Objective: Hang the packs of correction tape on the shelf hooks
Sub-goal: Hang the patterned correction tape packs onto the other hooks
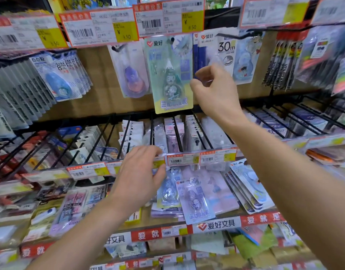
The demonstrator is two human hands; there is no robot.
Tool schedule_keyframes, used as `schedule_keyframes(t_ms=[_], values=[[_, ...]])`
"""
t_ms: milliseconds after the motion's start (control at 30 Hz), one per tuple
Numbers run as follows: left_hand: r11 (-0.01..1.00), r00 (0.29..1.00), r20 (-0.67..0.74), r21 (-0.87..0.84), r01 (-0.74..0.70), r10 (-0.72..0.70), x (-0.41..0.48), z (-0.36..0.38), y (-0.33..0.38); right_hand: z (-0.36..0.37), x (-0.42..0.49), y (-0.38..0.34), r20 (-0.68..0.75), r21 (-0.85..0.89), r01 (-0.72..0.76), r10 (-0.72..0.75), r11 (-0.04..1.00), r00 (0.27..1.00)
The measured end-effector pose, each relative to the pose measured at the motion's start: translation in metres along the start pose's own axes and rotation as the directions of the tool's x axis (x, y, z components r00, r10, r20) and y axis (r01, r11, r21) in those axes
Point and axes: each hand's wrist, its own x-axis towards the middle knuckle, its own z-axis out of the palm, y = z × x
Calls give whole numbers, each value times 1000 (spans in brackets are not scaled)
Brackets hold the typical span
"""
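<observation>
Green pack (170, 75) on hook (172, 39), right hand (214, 90) beside its right edge.

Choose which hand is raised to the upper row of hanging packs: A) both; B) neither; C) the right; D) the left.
C: the right hand is up beside the hanging green pack; the left hand is down at the lower price tags.

Green hanging pack (172, 75): brand "爱好" read at top. White pack (225, 51) beside it carried "爱好" and "30m". Blue pack (59, 75) at left showed "8mm". Yellow price tag (192, 21) above showed "¥" and digits ending "50". Shelf-edge strip (216, 225) read "爱好文具", then "爱 就 是" on red. Other labels were too blurred to read.
</observation>
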Motion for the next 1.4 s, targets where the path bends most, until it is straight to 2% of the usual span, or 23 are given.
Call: schedule_keyframes(t_ms=[100,267,333,400,467,567,667,733,833,967,1133,1267,1400], values=[[999,999,-34,21,-30,30,-3,-2,1,-11,-34,4,40,-16,60,-59,998,997],[993,984,-133,8,-116,116,-24,2,13,-29,-91,13,224,25,29,-34,999,974],[990,979,-153,-19,-139,134,-37,11,18,-33,-113,22,334,25,-23,14,999,943],[987,980,-135,-49,-155,148,-52,24,18,-32,-136,37,470,-27,-101,102,995,877],[989,989,-73,-55,-135,131,-66,42,14,-24,-157,59,575,-154,-136,200,979,793],[1000,997,71,-22,-7,8,-79,73,2,1,-181,104,626,-328,-204,374,922,684],[985,952,253,52,165,-173,-76,107,-11,29,-192,148,618,-480,-225,508,848,600],[969,909,335,94,229,-247,-69,128,-18,47,-194,168,584,-561,-235,581,794,568],[923,836,395,110,368,-380,-46,156,-22,71,-192,188,487,-653,-244,644,717,590],[831,731,408,159,532,-546,-21,188,-32,99,-195,204,403,-652,-290,643,701,651],[785,705,350,208,584,-617,-18,226,-50,125,-207,219,353,-684,-317,678,658,645],[702,600,413,156,695,-686,-15,244,-59,134,-214,231,344,-727,-245,649,642,679],[712,598,425,181,679,-679,-15,250,-66,130,-213,237,354,-741,-201,627,641,694]])
